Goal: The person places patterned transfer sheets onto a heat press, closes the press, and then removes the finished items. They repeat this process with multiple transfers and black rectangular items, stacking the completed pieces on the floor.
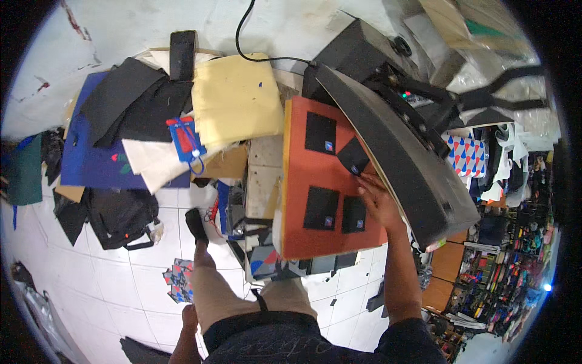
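Black fabric piece [351,153] at the fingertips, askew on the orange-red pad [296,176], close by the raised press head [400,151]. Shares the pad with three straighter ones: upper-left piece [319,129], lower-left piece [320,207] and lower-right piece [352,215]. To set it well, probably best to turn it square with those, leave a gap on every side, smooth from the middle outward, and mind the small blue emblem [355,170] at its lower corner. Worth keeping clear of the press head overhead.

Right hand [382,205] stretched in with fingers partly extended, tips apparently touching that lower corner; cannot tell whether pinching or merely pressing. Left hand [189,316] low, well apart from the pad; cannot tell how far open.
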A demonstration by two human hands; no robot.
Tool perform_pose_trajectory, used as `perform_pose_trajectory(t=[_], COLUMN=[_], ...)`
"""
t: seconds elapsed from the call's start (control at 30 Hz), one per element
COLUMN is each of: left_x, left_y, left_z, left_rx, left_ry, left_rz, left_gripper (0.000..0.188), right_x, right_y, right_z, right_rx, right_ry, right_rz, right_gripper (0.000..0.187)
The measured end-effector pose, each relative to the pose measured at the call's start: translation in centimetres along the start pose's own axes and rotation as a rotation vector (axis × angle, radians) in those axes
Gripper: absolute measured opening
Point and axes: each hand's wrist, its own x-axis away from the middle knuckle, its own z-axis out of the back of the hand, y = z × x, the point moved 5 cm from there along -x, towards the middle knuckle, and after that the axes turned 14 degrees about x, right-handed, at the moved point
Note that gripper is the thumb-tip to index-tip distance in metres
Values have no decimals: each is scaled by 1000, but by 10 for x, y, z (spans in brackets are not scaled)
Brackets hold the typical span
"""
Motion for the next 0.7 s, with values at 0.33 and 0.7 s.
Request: perform_pose_trajectory(t=[0.33,0.7], left_x=[48,118], left_y=[-73,14], left_z=[-51,-49], left_rx=[-1199,-101], left_ry=[-151,39], left_rz=[-557,-377], left_gripper=[33,26], right_x=[42,-1], right_y=[77,84], right_z=[-9,-29], right_rx=[-378,-65], right_ry=[18,41], right_rz=[-209,-444], right_gripper=[26,45])
